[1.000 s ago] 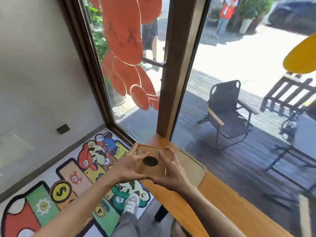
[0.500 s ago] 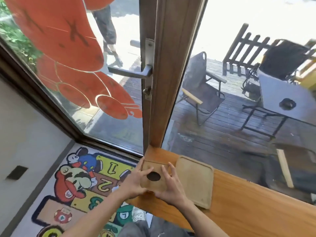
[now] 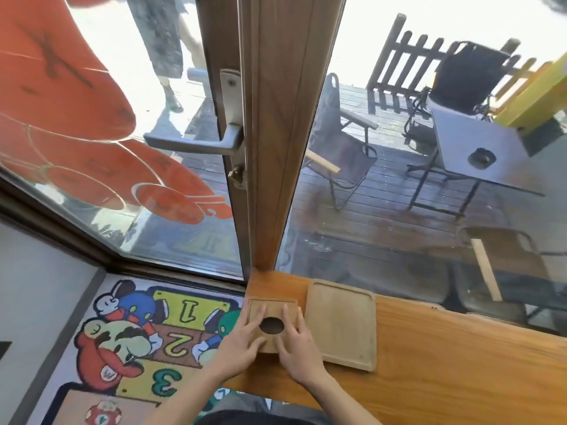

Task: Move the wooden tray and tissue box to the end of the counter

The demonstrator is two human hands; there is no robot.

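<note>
At the far left end of the bench (image 3: 460, 378), right under the wooden window post (image 3: 282, 133), my two hands rest on the tissue box (image 3: 273, 308). My left hand (image 3: 242, 348) lies flat on its top with fingers spread along the near left side, and my right hand (image 3: 299, 352) does the same on the right; neither grip is closed around anything, both simply press on the lid with open fingers. The wooden tray (image 3: 342, 323) sits just beside the box on its right, flat on the bench and apart from my hands.

Both things look to be at the end of the bench already, so I judge the task all but finished: what remains is perhaps a last nudge to square the box, then letting go.

The box is a pale wooden square with a dark round hole in the lid; no tissue shows. The tray is a shallow, round-cornered rectangle, bare inside.
</note>
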